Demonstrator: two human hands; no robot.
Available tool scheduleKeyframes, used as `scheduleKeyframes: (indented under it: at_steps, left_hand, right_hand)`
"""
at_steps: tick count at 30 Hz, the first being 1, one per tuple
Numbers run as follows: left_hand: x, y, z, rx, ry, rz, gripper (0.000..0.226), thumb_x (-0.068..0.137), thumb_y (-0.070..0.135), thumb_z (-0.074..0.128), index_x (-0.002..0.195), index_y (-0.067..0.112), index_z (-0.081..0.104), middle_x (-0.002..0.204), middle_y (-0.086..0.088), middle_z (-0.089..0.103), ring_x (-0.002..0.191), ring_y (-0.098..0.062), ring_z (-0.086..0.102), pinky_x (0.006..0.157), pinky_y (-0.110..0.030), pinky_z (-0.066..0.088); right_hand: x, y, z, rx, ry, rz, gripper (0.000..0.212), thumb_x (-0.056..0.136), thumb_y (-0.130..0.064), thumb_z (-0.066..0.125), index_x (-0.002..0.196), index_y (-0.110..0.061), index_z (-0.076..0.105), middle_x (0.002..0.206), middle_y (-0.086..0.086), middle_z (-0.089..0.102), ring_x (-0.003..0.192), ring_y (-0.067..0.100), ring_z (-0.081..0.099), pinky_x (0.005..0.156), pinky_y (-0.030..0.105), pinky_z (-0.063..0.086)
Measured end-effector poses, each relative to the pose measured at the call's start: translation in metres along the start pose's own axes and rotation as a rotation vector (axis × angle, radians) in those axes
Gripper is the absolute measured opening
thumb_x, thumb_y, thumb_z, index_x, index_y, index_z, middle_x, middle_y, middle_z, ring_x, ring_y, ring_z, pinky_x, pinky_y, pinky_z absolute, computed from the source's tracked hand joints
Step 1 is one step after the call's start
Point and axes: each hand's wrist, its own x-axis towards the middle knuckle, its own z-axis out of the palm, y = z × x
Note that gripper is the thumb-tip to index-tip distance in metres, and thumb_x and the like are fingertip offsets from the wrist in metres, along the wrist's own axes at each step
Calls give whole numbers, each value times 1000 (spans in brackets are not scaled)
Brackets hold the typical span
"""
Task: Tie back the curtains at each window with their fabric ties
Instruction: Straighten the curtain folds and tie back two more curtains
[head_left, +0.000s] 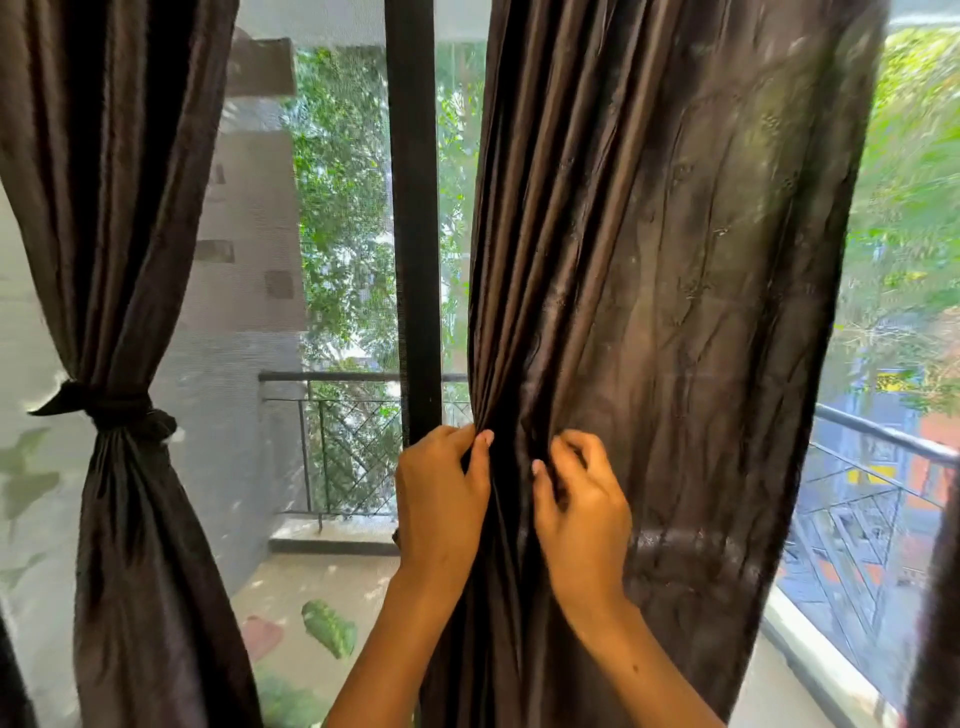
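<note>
A dark brown right curtain (665, 291) hangs loose in front of me, its left side bunched into folds. My left hand (441, 499) pinches the curtain's left edge at waist height. My right hand (576, 499) grips the gathered folds just to the right of it, fingers curled into the cloth. No tie shows on this curtain. At the left, the left curtain (114, 208) is cinched at its middle by a dark fabric tie (111, 408) knotted around it.
A black window frame post (413, 208) stands between the two curtains. Behind the mesh screen lie a balcony floor, a metal railing (353, 441), a grey wall and trees. Another dark curtain edge (940, 597) shows at the far right.
</note>
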Motion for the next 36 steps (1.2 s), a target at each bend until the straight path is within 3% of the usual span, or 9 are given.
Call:
scheduleKeyframes:
  at_steps: [3, 7, 13, 16, 20, 23, 26, 30, 36]
  left_hand:
    - [-4, 3, 2, -9, 0, 19, 23, 90, 13, 61, 68, 10, 66, 56, 0, 54, 49, -8, 47, 50, -20, 32]
    - [-8, 7, 5, -69, -3, 15, 24, 92, 17, 59, 72, 9, 70, 61, 1, 59, 53, -7, 52, 52, -22, 38]
    - [-9, 6, 6, -129, -40, -1, 25, 87, 32, 65, 75, 11, 70, 63, 0, 62, 58, -12, 58, 56, -37, 46]
    - [-6, 3, 6, -114, -7, -2, 18, 87, 27, 66, 76, 14, 72, 63, 0, 66, 59, -12, 61, 57, -37, 46]
    - [-7, 1, 6, -123, -1, -21, 22, 89, 27, 64, 75, 12, 72, 60, -3, 65, 59, -18, 61, 56, -39, 46]
    - [-8, 4, 6, -139, 2, -43, 18, 88, 25, 66, 78, 13, 74, 66, -3, 69, 62, -14, 63, 61, -40, 51]
    - [-9, 8, 7, -148, 14, -26, 14, 87, 23, 67, 84, 13, 76, 69, -2, 71, 63, -12, 63, 63, -39, 54]
    - [-7, 7, 9, -40, 35, 21, 26, 88, 21, 66, 65, 9, 66, 53, -4, 57, 49, -16, 52, 50, -29, 39]
    - [-9, 10, 9, -9, 27, 25, 15, 88, 20, 65, 83, 9, 75, 66, -7, 68, 60, -18, 63, 60, -32, 46]
  right_hand:
    - [-9, -15, -2, -138, -193, -49, 48, 73, 9, 68, 119, -5, 63, 118, 11, 60, 98, 27, 65, 59, 33, 56]
    - [-8, -16, -4, -108, -433, -15, 57, 89, 0, 49, 144, -16, 40, 143, 5, 41, 125, 22, 49, 84, 39, 54]
    - [-7, -8, -7, -65, -482, -79, 49, 88, -3, 50, 136, -11, 49, 143, 4, 39, 121, 23, 51, 83, 38, 54]
    - [-3, 5, -12, 65, -416, -74, 50, 91, -14, 57, 139, -19, 47, 151, 8, 29, 138, 24, 33, 108, 38, 38]
    - [14, 30, -13, 123, -78, 322, 87, 83, -43, 67, 151, -21, 17, 159, 15, 2, 147, 26, 2, 117, 37, 13]
    - [26, 44, -9, 456, -167, 628, 110, 73, -48, 71, 152, -20, 0, 158, 8, 15, 144, 16, 20, 116, 30, 22]
    - [28, 44, -2, 750, -291, 744, 79, 81, -19, 73, 146, -16, 28, 126, 10, 59, 101, 6, 61, 92, 24, 48]
    - [16, 34, -3, 649, -181, 534, 31, 78, -4, 75, 102, -21, 67, 76, -8, 70, 68, 2, 62, 70, 16, 50]
    - [-4, 4, -15, 136, -43, 66, 28, 85, -7, 67, 112, -12, 69, 98, -3, 62, 79, 1, 58, 72, 15, 48]
